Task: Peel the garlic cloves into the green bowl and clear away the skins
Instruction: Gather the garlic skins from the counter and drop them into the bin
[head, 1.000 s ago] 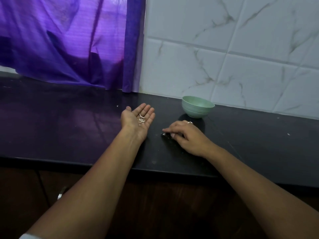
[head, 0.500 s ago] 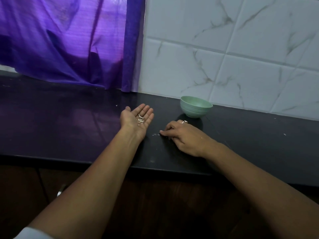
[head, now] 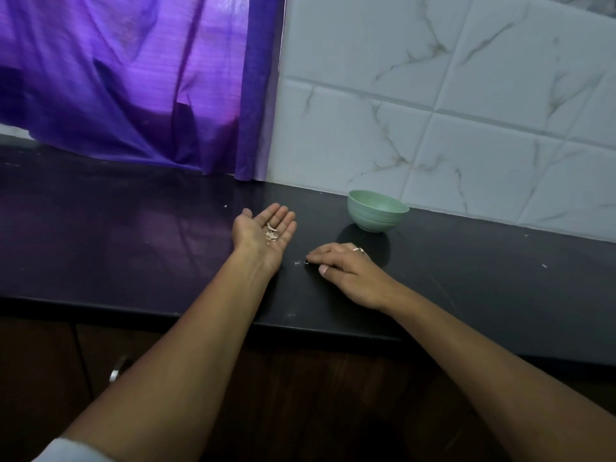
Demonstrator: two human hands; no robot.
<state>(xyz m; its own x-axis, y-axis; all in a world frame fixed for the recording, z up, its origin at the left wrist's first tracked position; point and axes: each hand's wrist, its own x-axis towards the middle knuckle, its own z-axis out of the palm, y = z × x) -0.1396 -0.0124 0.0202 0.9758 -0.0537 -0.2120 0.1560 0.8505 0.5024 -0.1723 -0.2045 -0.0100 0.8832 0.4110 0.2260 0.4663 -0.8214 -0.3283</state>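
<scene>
Two hands on your feed, operator: how do they lie?

Operator: I see the left hand [head: 265,233] mid-frame, palm up over the bench [head: 133,248], fingers straight, with garlic skins [head: 271,234] lying in the palm. The right hand [head: 346,273], a ring [head: 358,250] on one finger, rests palm down just right of it. Its fingers are bent, index tip beside small skin flecks [head: 297,262]; whether it pinches one, I cannot tell.

Desk: And the bowl?

Operator: The green bowl [head: 376,213] stands upright right of centre, near the tiled wall [head: 466,95], apart from both hands; its inside is hidden.
</scene>
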